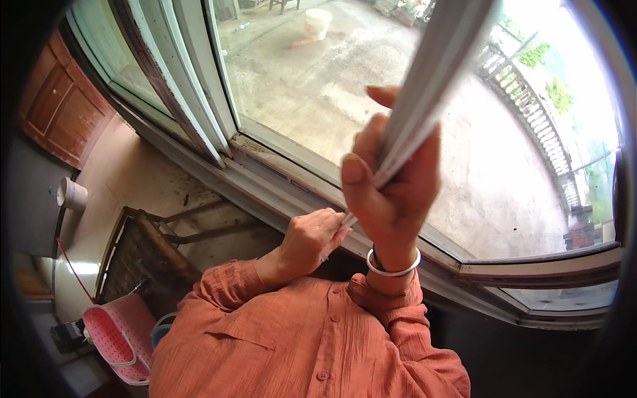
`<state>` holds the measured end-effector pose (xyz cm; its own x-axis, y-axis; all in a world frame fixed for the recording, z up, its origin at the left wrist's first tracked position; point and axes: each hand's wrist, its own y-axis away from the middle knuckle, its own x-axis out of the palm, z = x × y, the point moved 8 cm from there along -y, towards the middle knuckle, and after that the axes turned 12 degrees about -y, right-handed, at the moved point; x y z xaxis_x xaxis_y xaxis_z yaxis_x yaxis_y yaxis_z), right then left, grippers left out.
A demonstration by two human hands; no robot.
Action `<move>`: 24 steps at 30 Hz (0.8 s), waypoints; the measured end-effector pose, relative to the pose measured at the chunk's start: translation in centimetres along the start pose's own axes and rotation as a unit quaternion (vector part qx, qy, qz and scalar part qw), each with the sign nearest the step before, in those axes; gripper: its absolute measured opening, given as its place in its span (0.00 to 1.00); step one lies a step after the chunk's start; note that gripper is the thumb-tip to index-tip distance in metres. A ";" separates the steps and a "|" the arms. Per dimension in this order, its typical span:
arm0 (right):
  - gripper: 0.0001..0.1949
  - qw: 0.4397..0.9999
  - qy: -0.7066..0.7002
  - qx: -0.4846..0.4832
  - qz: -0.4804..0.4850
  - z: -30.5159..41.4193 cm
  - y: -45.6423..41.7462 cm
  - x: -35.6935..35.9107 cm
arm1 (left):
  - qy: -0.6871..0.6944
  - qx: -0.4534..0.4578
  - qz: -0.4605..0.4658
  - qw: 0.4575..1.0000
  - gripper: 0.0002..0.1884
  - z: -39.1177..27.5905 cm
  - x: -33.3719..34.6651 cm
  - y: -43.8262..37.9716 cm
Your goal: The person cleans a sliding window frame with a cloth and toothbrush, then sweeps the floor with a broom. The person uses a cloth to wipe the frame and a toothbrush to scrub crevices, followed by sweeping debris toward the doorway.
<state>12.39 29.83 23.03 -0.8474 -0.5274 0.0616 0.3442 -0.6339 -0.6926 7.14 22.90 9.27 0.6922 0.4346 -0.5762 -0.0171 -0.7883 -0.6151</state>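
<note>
A long, pale bar [432, 74], apparently a frame piece, slants up from my chest toward the upper right, its upper part blurred and close to the camera. My right hand [390, 176], with a white bangle [393, 272] on its wrist, wraps around the bar, thumb and fingertips showing on its left side. Lower down, my left hand [311, 236] pinches the bar's bottom end between thumb and fingers. Both hands are over the sill of a sliding window [283, 191]. Whether the bar touches the window track is hidden behind my hands.
A white window sash [191, 84] stands at the left. On the floor are a wooden chair [144, 253], a pink perforated basket [117, 333] and a white bucket [72, 194]. Beyond the glass lie a concrete terrace [298, 84], a pale bucket [317, 24] and a balustrade [530, 122].
</note>
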 end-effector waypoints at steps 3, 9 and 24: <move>0.31 1.000 -0.008 0.005 0.019 -1.1 -0.9 1.9 | -0.017 -0.031 -0.045 0.998 0.08 1.4 -1.2 0.5; 0.25 0.998 0.009 -0.049 0.026 -3.3 -2.0 5.9 | -0.077 -0.079 -0.055 0.992 0.08 4.7 -3.6 1.5; 0.21 0.998 0.013 -0.042 -0.042 -8.0 -4.8 13.4 | -0.089 -0.139 -0.075 0.983 0.08 13.5 -9.3 2.0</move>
<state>-3.82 30.32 21.47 -0.8827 -0.4586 0.1031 0.2376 -0.6245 -0.7440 -9.04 23.15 6.07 0.5336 0.6053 -0.5907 0.2901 -0.7870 -0.5445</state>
